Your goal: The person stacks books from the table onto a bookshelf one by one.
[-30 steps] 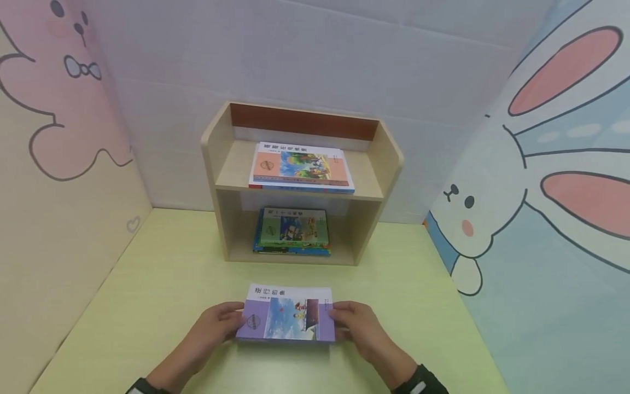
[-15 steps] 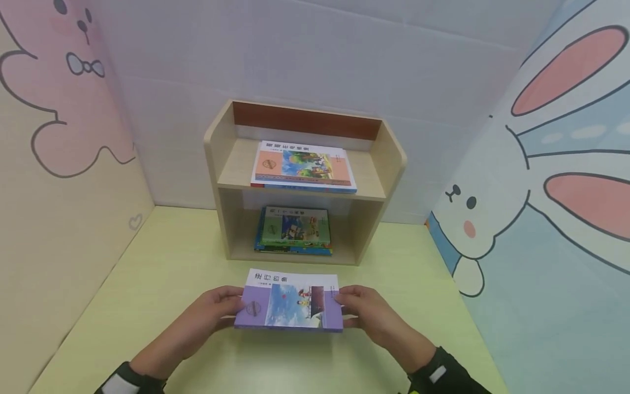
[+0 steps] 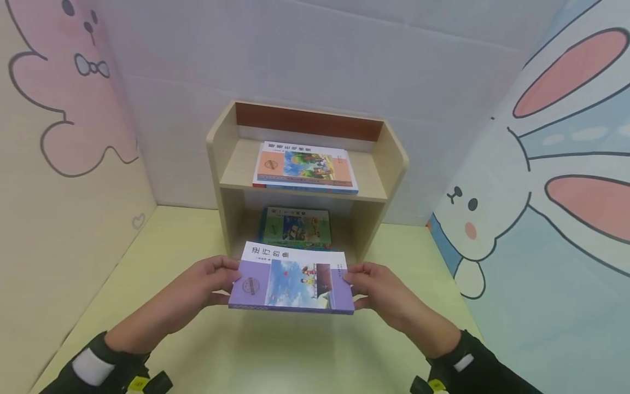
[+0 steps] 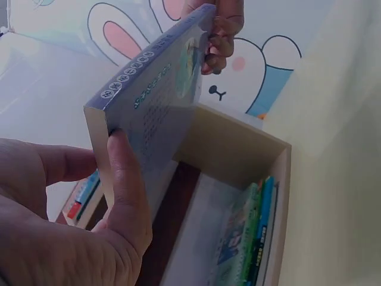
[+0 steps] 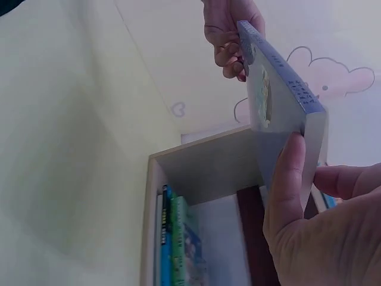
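Note:
A purple and white book [image 3: 293, 280] is raised above the table in front of the shelf, its picture cover facing up. My left hand [image 3: 213, 279] pinches its left edge, thumb on top and fingers beneath; my right hand [image 3: 376, 288] pinches the right edge likewise. In the left wrist view the book's spine [image 4: 134, 74] shows, with thumb and fingers on opposite covers. The right wrist view shows the same book [image 5: 280, 101] between the right thumb and fingers. Behind it, a green book [image 3: 297, 226] lies on the shelf's lower level, partly hidden by the held book.
A small wooden two-level shelf [image 3: 223, 200] stands at the back of the pale yellow table [image 3: 187, 230]. An orange and white book [image 3: 305, 165] lies on top of another on its upper level. Walls with cartoon drawings rise at both sides and behind.
Both hands have lifted the purple book and carried it forward, toward the shelf. It now covers the front of the lower level. The books on the shelf have stayed in place.

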A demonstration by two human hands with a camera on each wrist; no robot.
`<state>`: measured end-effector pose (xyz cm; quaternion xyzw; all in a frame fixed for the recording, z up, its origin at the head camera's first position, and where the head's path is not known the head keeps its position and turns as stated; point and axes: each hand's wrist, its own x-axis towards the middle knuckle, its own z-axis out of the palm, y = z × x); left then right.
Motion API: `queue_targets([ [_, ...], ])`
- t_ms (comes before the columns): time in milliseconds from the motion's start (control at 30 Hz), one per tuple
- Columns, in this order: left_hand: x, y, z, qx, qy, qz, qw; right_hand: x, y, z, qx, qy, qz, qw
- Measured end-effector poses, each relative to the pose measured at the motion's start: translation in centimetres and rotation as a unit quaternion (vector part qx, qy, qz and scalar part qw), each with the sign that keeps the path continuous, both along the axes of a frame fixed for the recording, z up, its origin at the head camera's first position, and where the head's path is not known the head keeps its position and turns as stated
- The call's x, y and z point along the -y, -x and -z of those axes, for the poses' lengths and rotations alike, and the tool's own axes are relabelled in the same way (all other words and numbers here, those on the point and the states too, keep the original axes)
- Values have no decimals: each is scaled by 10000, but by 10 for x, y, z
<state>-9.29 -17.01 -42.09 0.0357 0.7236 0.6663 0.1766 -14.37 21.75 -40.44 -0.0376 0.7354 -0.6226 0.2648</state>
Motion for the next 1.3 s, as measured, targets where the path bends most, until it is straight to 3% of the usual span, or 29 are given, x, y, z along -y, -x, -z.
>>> queue_targets([
  [467, 7, 12, -68, -97, 270, 252, 9993, -1, 11, -65, -381, -250, -146, 9989],
  [667, 9, 18, -92, -165, 312, 332, 9988, -3, 17, -92, -625, -281, -255, 9973],
  [833, 7, 22, -105, -259, 358, 432, 9981, -5, 20, -105, -688, -229, -219, 9971],
  [1067, 2, 34, -118, -354, 621, 383, 9967, -9, 27, -109, -740, -172, -235, 9968],
  [1300, 2, 68, -129, -320, 1062, 11, 9938, 3, 65, -118, -797, -321, 21, 9963],
])
